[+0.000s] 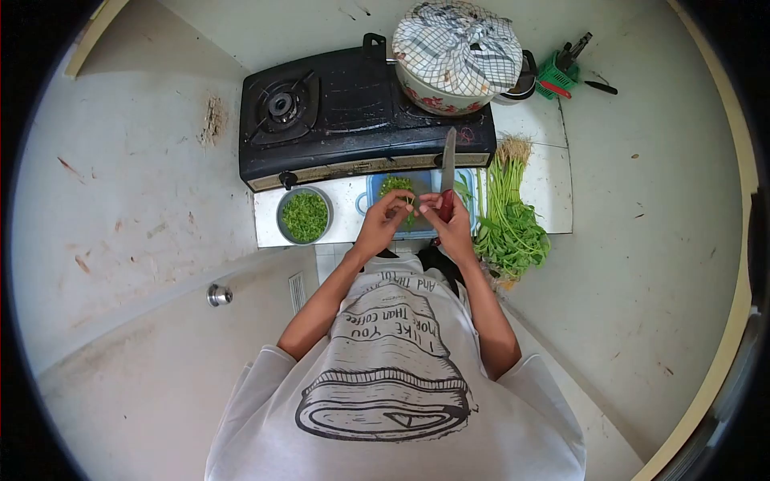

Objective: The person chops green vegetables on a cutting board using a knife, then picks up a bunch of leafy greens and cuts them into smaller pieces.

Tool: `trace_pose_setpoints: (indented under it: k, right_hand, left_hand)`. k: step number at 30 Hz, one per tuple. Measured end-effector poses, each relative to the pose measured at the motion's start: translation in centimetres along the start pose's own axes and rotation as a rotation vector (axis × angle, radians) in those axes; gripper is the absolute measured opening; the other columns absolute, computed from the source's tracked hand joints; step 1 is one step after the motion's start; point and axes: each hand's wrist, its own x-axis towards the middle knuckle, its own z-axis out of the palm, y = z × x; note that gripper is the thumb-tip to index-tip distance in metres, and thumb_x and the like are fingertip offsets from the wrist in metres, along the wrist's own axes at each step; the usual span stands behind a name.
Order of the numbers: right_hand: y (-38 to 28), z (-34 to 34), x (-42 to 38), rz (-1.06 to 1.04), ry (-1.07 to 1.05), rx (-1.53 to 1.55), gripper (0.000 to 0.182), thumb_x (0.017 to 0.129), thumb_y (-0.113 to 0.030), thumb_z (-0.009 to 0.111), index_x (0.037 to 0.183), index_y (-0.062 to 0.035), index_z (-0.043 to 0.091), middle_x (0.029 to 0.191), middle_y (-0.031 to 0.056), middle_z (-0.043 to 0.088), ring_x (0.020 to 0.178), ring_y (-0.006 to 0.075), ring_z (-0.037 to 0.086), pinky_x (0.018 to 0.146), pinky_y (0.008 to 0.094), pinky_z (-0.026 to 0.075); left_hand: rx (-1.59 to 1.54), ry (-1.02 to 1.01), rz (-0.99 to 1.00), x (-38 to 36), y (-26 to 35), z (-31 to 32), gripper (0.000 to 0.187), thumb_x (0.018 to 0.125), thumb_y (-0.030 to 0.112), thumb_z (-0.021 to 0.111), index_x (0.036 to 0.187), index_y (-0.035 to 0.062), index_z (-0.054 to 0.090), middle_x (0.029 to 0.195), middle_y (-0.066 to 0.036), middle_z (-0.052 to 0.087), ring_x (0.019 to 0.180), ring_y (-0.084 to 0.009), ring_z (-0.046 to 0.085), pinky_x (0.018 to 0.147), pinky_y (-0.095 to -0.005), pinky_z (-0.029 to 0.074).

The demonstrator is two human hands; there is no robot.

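My left hand [387, 218] is closed in a pinch on a small bit of leafy greens [410, 210], over a blue tray-like board [362, 202]. Close beside it, my right hand [451, 224] grips a knife [449, 164] by its red handle, the blade pointing away from me toward the stove. The thumb and fingertip of the right hand come right up to the same greens. A small heap of cut greens [395, 185] lies on the board behind my left fingers. Left of the board stands a round grey bowl [280, 220] of finely chopped greens [305, 215].
A large bunch of leafy greens [513, 212] with roots lies at the counter's right, overhanging its front edge. Behind the board is a black two-burner stove [353, 108], bearing a cloth-covered pot [441, 100]. A green basket [555, 76] with utensils stands at back right.
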Motion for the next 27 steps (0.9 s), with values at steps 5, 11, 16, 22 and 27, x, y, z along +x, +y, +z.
trace_pose_setpoints:
  k: [5, 11, 16, 22, 27]
  right_hand:
    - [-0.1, 4.7, 0.4, 0.076, -0.009, 0.076, 0.026, 0.096, 0.001, 0.072, 0.093, -0.0041, 0.047, 0.110, 0.0141, 0.071, 0.090, 0.0139, 0.068, 0.079, 0.0301, 0.056]
    - [0.5, 8.0, 0.6, 0.055, 0.053, 0.036, 0.027, 0.095, 0.004, 0.072, 0.091, -0.0050, 0.047, 0.100, 0.0113, 0.070, 0.083, 0.0131, 0.066, 0.072, 0.0300, 0.056]
    - [1.0, 9.1, 0.9, 0.013, 0.118, 0.106, 0.029, 0.095, 0.001, 0.074, 0.091, -0.0069, 0.046, 0.106, 0.0143, 0.071, 0.090, 0.0158, 0.068, 0.077, 0.0313, 0.058]
    - [0.6, 7.8, 2.2, 0.025, 0.075, 0.056, 0.028, 0.095, 0.002, 0.074, 0.091, -0.0058, 0.047, 0.102, 0.0130, 0.071, 0.094, 0.0153, 0.067, 0.079, 0.0309, 0.057]
    - [-0.9, 5.1, 3.3, 0.038, -0.005, -0.013, 0.027, 0.095, 0.002, 0.073, 0.090, -0.0050, 0.048, 0.101, 0.0120, 0.072, 0.090, 0.0140, 0.066, 0.077, 0.0292, 0.057]
  left_hand:
    - [0.009, -0.145, -0.069, -0.3, 1.5, -4.7, 0.035, 0.103, 0.009, 0.066, 0.133, 0.0077, 0.047, 0.097, -0.005, 0.072, 0.097, -0.0112, 0.065, 0.091, -0.0301, 0.048]
    - [0.089, -0.316, -0.045, 0.4, 1.0, -9.0, 0.030, 0.103, 0.012, 0.067, 0.125, 0.0046, 0.049, 0.095, -0.005, 0.073, 0.094, -0.0124, 0.066, 0.086, -0.0304, 0.050]
    - [-0.037, -0.374, -0.060, 1.2, 0.6, -10.4, 0.012, 0.104, 0.012, 0.065, 0.109, 0.0028, 0.059, 0.097, -0.005, 0.073, 0.095, -0.0127, 0.067, 0.089, -0.0305, 0.050]
    - [-0.123, -0.352, -0.058, 2.0, -0.5, -9.2, 0.008, 0.105, 0.010, 0.063, 0.105, 0.0023, 0.065, 0.099, -0.006, 0.073, 0.095, -0.0124, 0.068, 0.092, -0.0309, 0.050]
    - [-0.160, -0.292, -0.208, 2.6, 0.3, -7.0, 0.014, 0.107, 0.019, 0.062, 0.112, 0.0072, 0.066, 0.103, -0.003, 0.071, 0.100, -0.0105, 0.065, 0.095, -0.0319, 0.048]
